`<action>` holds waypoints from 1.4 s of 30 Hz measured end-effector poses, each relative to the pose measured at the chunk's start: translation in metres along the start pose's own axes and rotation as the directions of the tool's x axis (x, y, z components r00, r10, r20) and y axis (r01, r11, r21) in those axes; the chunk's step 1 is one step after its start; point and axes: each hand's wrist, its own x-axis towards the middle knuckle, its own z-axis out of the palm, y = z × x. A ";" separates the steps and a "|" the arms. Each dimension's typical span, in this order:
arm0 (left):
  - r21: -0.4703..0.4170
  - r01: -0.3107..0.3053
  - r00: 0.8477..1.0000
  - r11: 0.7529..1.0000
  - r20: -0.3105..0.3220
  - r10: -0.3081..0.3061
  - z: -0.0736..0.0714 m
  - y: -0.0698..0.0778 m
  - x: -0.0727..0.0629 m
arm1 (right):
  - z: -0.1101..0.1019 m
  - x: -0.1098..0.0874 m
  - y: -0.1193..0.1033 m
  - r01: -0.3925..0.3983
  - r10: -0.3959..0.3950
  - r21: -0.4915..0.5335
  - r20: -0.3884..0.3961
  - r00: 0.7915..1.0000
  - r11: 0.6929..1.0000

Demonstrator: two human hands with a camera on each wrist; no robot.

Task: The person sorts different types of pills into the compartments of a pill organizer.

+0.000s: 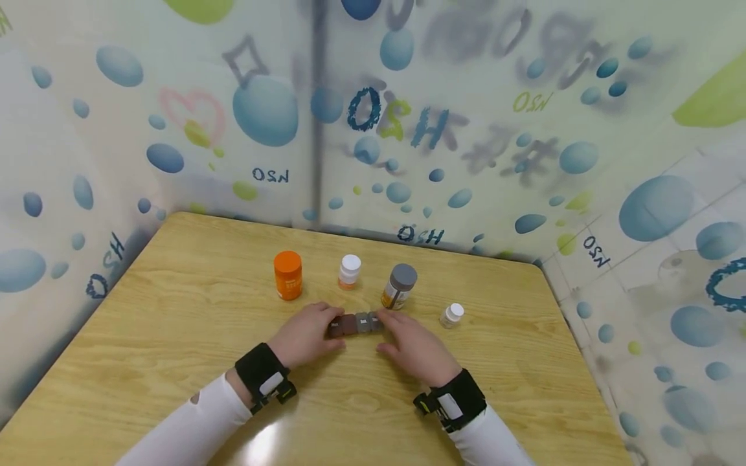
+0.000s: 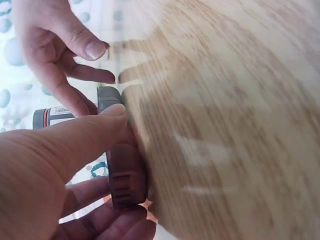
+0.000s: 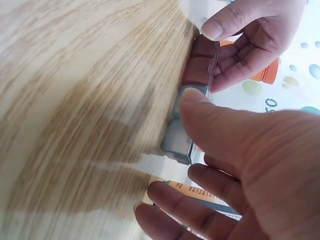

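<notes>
A narrow pill organizer [image 1: 355, 323] lies on the table, its compartments reddish brown on the left and grey on the right. My left hand [image 1: 307, 332] grips its brown end [image 2: 126, 177], the fingers curled behind it and the thumb on the near side. At the grey end [image 3: 177, 137], my right hand [image 1: 421, 346] has its fingers loosely bent, forefinger tip right at the back corner. The right thumb stands off from the box in the left wrist view. Under my right fingers, part of a grey-capped bottle [image 3: 200, 195] shows in the right wrist view.
Behind the organizer stand an orange bottle [image 1: 288, 276], a white-capped bottle [image 1: 350, 270] and the grey-capped bottle [image 1: 399, 285]. A small white bottle [image 1: 452, 314] is to the right of my right hand. Patterned curtains [image 1: 361, 188] hang along the wooden table's [image 1: 192, 291] far edge.
</notes>
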 end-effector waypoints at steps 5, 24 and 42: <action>0.028 -0.058 0.998 0.998 -0.030 0.059 0.004 0.003 -0.003 | 0.006 -0.002 0.000 0.016 -0.016 -0.050 -0.008 1.000 0.999; -0.035 -0.123 0.989 0.992 0.078 0.126 0.009 0.017 -0.025 | 0.009 -0.036 -0.008 0.124 -0.139 -0.167 -0.086 0.987 0.978; -0.061 -0.069 0.995 0.996 0.061 0.073 0.007 0.020 -0.025 | 0.009 -0.037 -0.010 0.215 -0.242 -0.259 -0.074 0.968 0.942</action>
